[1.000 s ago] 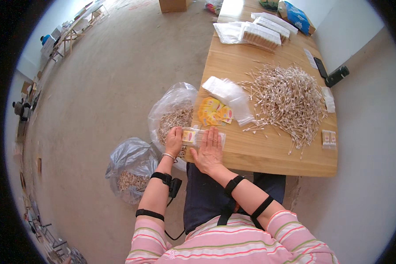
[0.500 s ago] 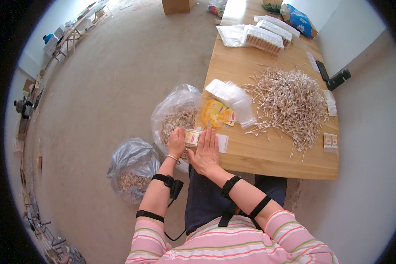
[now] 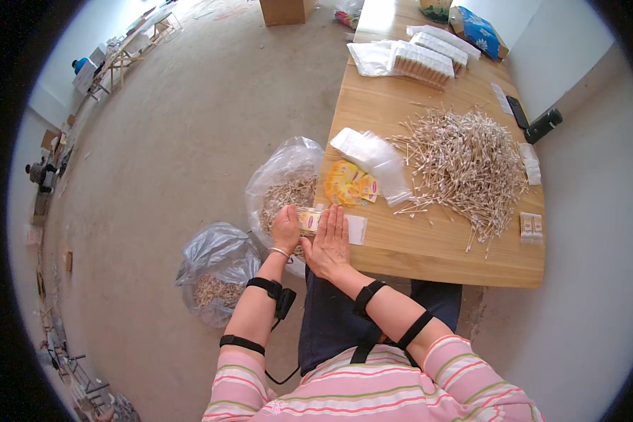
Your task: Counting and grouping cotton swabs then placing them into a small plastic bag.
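One packet (image 3: 309, 221): left grip (image 3: 285, 229) grasping it, right grip (image 3: 329, 243) flat, unclenched (two plastic bags (image 3: 216, 247) nearby).

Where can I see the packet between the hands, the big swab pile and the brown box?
Packet (image 3: 309, 221): head view, on its yellow label.
Swab pile (image 3: 465, 163): head view, middle of the heap.
Brown box (image 3: 284, 13): head view, on its visible side.

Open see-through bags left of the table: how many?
2: the larger bag by the left edge of the table, partly behind the left hand; the smaller bag further left. Others may hide underneath.
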Tool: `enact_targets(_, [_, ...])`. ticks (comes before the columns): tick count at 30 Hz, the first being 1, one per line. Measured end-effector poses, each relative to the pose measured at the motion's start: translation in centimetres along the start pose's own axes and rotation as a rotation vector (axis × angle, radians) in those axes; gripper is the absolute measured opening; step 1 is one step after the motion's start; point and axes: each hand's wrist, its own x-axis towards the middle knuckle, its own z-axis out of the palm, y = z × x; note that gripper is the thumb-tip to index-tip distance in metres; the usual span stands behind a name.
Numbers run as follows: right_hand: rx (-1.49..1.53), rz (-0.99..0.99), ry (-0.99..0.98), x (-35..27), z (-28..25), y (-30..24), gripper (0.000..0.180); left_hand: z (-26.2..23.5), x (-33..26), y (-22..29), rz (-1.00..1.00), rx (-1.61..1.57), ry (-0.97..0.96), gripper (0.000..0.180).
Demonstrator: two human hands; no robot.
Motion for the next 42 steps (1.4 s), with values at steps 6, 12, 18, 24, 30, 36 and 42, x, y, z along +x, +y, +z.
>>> enact_targets(6, [0.607,0.000,0.325,1.3,-0.1,1.7,0.065,-1.4,1.1,-0.6,-0.120,-0.092,-0.128,0.041])
enact_targets(12, [0.900,0.035,0.337,2.7,-0.3,1.2,0.054,-1.4,0.8,-0.2,-0.311,-0.698,-0.272,0.050])
enact_targets(18, [0.954,-0.006,0.337,3.5,1.4,-0.6,0.051,-1.4,0.2,0.4,-0.306,-0.737,-0.307,0.050])
enact_targets(24, [0.919,-0.087,0.350,4.2,1.6,-1.1,0.051,-0.3,0.8,-1.0,-0.222,-0.624,-0.323,0.044])
enact_targets(30, [0.569,-0.148,0.454,4.1,-1.0,3.7,0.048,-0.5,1.6,-1.4,-0.292,-0.466,-0.324,0.038])
enact_targets(36, [-0.137,0.254,0.647,2.4,-8.5,14.2,0.043,0.8,-0.6,4.3,0.081,0.367,0.253,0.041])
enact_targets(42, [-0.029,0.200,0.508,-2.2,-8.8,18.9,0.035,6.4,-5.6,11.1,0.571,0.071,-0.227,0.044])
